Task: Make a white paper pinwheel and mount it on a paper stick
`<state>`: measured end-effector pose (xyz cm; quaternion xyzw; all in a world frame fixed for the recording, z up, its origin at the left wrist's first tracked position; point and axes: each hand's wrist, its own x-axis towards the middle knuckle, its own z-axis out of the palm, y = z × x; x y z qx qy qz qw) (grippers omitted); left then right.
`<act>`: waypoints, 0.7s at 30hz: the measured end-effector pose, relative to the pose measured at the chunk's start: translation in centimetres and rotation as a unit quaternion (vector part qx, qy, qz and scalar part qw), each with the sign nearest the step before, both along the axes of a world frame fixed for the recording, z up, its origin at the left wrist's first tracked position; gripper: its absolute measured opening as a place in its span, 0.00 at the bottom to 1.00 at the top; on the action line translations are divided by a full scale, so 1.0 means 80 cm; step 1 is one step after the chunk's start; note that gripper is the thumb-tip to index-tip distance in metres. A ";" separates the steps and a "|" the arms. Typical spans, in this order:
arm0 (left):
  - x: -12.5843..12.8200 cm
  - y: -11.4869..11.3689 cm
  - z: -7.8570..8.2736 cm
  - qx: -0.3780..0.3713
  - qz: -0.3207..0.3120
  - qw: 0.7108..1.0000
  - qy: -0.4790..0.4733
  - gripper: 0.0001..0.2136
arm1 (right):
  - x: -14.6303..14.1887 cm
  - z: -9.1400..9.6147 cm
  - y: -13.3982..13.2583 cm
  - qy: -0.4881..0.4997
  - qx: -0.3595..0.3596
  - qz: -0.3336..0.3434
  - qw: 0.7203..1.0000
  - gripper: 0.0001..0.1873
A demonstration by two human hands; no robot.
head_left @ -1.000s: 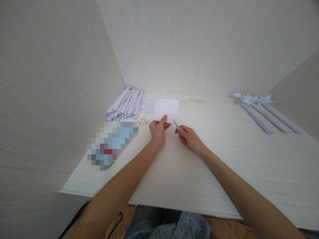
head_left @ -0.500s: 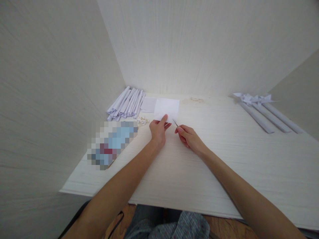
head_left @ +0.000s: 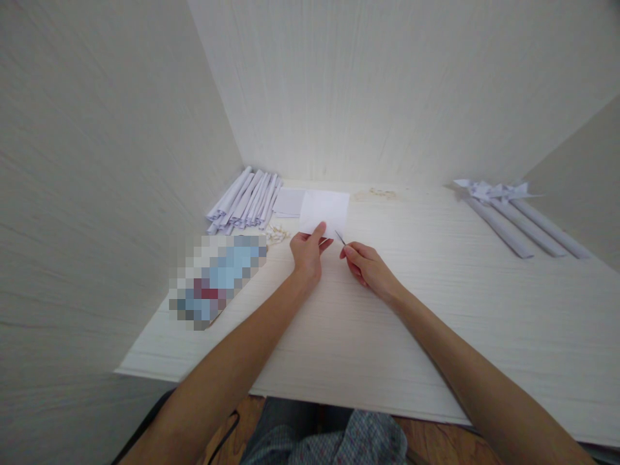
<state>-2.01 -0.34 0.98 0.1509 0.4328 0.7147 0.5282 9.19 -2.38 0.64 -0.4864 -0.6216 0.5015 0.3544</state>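
Note:
Between the thumb and fingers of my left hand is the lower edge of a white square paper sheet, tilted up over the table. Closed around a thin, pointed metal tool, my right hand is just right of the sheet's lower corner. The tool's tip points up and left at that corner; its grip is hidden in my fingers, so I cannot tell its exact kind. Behind and left of the held sheet lie more paper squares.
Rolled white paper tubes are piled at the back left. Small pale pieces lie before them, beside a blurred-out blue object. At the right are three paper pinwheels on rolled sticks. Walls enclose the white table.
Hardly anything differs. Both hands keep their hold, and the tool's tip stays near the lower right corner of the sheet; the view has shifted very slightly.

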 end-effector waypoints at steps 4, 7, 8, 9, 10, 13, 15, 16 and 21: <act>0.000 0.001 -0.001 0.004 -0.001 1.000 -0.002 0.10 | -0.001 0.000 0.000 0.000 -0.004 -0.001 1.000 0.11; -0.001 0.001 -0.002 0.011 0.000 1.000 -0.003 0.10 | -0.001 0.001 -0.001 -0.005 0.000 -0.003 1.000 0.12; -0.001 0.001 -0.002 0.011 0.001 1.000 -0.002 0.10 | -0.001 0.002 -0.001 -0.007 0.002 -0.004 1.000 0.12; -0.001 0.001 -0.002 0.011 0.001 1.000 -0.002 0.10 | 0.000 0.002 -0.001 -0.008 0.002 -0.005 1.000 0.12; -0.001 0.001 -0.002 0.010 0.000 1.000 -0.001 0.10 | 0.000 0.002 0.000 -0.008 0.003 -0.005 1.000 0.12; 0.000 0.001 -0.001 0.008 -0.001 1.000 -0.003 0.09 | 0.001 0.000 0.000 -0.005 0.004 -0.004 1.000 0.12; 0.000 0.000 0.000 0.006 0.001 1.000 -0.005 0.10 | 0.001 -0.001 0.001 -0.005 0.003 -0.003 1.000 0.12; 0.001 0.000 0.000 0.004 0.002 1.000 -0.006 0.10 | 0.001 -0.001 0.001 -0.005 0.002 -0.003 1.000 0.12; 0.001 0.000 0.001 -0.004 0.004 1.000 -0.005 0.11 | 0.001 -0.002 0.002 -0.008 0.002 -0.001 1.000 0.12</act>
